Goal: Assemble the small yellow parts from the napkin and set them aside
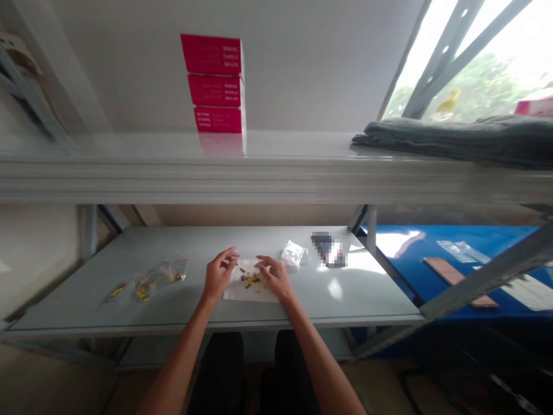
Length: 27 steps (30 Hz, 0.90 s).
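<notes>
On the grey shelf lies a white sheet with a small pile of yellow and dark pieces; they are too small to name. At the sheet's left edge is my left hand, its fingers curved and apart, with nothing visible in them. My right hand hovers over or rests at the pile's right side, fingers spread and loosely bent; whether a fingertip touches a piece cannot be made out. Just beyond the right hand sits a crumpled silvery packet.
Clear plastic bags with yellow pieces lie to the left. A pixelated item is at the back right. Overhead runs an upper shelf bearing stacked red boxes and folded grey cloth. A blue table stands right.
</notes>
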Tool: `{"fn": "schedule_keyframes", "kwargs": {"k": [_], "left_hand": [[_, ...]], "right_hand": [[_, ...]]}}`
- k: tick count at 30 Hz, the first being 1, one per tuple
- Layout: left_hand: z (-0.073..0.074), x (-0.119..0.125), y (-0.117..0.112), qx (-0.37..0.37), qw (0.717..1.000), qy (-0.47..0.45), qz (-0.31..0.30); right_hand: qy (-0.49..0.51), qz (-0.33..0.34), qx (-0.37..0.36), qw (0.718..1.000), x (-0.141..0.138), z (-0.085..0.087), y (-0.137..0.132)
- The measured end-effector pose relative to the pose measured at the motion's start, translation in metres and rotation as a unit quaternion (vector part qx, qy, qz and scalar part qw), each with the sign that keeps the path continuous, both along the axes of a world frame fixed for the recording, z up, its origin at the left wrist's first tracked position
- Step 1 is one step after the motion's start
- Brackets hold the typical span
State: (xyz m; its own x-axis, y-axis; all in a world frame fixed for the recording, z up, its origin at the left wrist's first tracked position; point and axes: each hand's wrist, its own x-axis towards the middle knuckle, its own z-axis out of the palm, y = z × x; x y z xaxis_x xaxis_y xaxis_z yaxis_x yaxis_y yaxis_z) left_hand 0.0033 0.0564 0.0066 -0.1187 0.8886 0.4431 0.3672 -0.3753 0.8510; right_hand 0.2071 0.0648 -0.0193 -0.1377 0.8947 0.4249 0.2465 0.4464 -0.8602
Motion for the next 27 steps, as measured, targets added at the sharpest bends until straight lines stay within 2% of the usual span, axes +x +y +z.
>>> {"fn": "schedule_keyframes", "kwargs": {"k": [5, 12, 15, 22, 25, 27], "left_hand": [[0.004, 0.004, 0.000, 0.004, 1.000, -0.027, -0.009], [0.010, 0.010, 0.002, -0.003, 0.977, -0.207, -0.053], [0.008, 0.009, 0.001, -0.012, 0.970, -0.235, -0.055], [-0.013, 0.011, -0.001, -0.061, 0.985, -0.143, -0.068], [-0.010, 0.013, -0.002, -0.051, 0.992, -0.103, -0.058], [-0.005, 0.006, -0.002, -0.036, 0.998, -0.056, -0.019]], "right_hand": [[-0.031, -0.029, 0.011, 0.999, -0.003, -0.006, 0.001], [-0.022, -0.033, 0.003, 0.999, -0.001, -0.004, 0.003], [0.005, -0.044, -0.005, 0.999, 0.000, -0.003, 0.003], [0.021, -0.041, 0.000, 0.999, 0.000, -0.002, 0.001], [0.038, -0.058, 0.006, 0.998, -0.001, 0.000, 0.000], [0.076, -0.093, 0.007, 0.993, 0.001, 0.002, -0.001]]}}
